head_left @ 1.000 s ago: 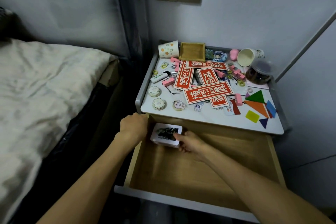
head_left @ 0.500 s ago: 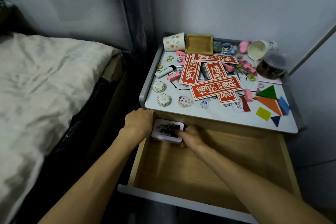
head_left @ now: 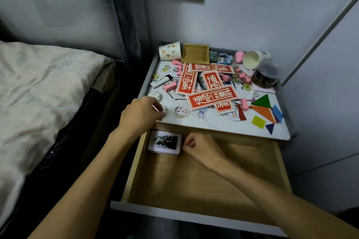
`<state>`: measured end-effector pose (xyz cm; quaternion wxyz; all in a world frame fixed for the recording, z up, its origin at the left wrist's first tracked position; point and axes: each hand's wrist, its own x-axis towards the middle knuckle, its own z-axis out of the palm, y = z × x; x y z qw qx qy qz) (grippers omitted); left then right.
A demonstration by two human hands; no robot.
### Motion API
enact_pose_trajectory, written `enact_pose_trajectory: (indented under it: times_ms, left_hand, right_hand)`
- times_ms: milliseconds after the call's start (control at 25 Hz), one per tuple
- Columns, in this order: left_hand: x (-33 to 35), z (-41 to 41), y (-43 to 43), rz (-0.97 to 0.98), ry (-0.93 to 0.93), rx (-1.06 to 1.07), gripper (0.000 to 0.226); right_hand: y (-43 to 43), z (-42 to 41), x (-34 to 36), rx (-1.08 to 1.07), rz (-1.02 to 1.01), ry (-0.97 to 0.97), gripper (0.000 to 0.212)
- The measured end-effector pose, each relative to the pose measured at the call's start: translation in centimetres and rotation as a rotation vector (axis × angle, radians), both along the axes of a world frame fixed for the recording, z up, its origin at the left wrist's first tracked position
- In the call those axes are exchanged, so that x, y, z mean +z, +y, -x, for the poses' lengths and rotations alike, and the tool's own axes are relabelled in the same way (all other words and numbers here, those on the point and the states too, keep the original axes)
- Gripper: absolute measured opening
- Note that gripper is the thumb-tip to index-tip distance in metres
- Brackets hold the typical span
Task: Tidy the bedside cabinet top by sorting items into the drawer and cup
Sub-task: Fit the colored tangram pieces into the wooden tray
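The wooden drawer (head_left: 194,182) is pulled out below the cluttered cabinet top (head_left: 213,122). A white card stack (head_left: 164,142) with a dark picture lies in the drawer's back left corner. My right hand (head_left: 202,146) is inside the drawer just right of the stack, fingers curled, holding nothing. My left hand (head_left: 142,112) is over the top's front left corner, its thumb and fingers curled round a round badge (head_left: 165,109). A dotted paper cup (head_left: 169,52) stands at the back left. A second cup (head_left: 252,60) lies tipped at the back right.
On the top lie red printed cards (head_left: 212,97), a wooden tray (head_left: 195,53), a white lighter (head_left: 160,82), pink blocks (head_left: 171,86), coloured tangram pieces (head_left: 262,102), another badge (head_left: 155,95) and a lidded jar (head_left: 265,76). A bed (head_left: 38,93) is on the left and walls stand behind and to the right.
My left hand left the card stack and rose onto the cabinet top at the round badge. My right hand let go of the stack, which now lies flat in the drawer.
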<state>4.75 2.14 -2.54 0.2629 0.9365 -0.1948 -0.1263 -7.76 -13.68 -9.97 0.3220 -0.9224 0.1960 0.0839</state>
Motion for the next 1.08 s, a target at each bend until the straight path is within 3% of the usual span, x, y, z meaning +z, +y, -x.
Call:
enact_pose_trajectory:
  times_ms: [160,320,560,760,1080]
  left_hand:
    - [2.7,0.3,-1.7,0.541,0.256,0.098,0.008]
    - [3.8,-0.3,-2.5,0.779,0.432,0.160,0.013]
    - [3.2,-3.2,-3.3,0.842,0.485,0.266,0.014]
    - [2.9,-4.8,-4.0,0.816,0.487,0.248,0.010]
    - [2.8,-3.7,-5.3,0.779,0.511,0.203,0.011]
  right_hand:
    - [-3.4,-1.6,5.3,0.034,0.065,-0.176,0.006]
    - [-8.4,-9.1,8.5,-0.045,0.203,-0.311,0.011]
    - [-14.5,-21.7,7.8,-0.257,0.465,-0.198,0.038]
    - [-16.0,-26.5,5.9,-0.454,0.463,-0.114,0.042]
    - [-18.2,-26.0,9.0,-0.520,0.283,-0.133,0.032]
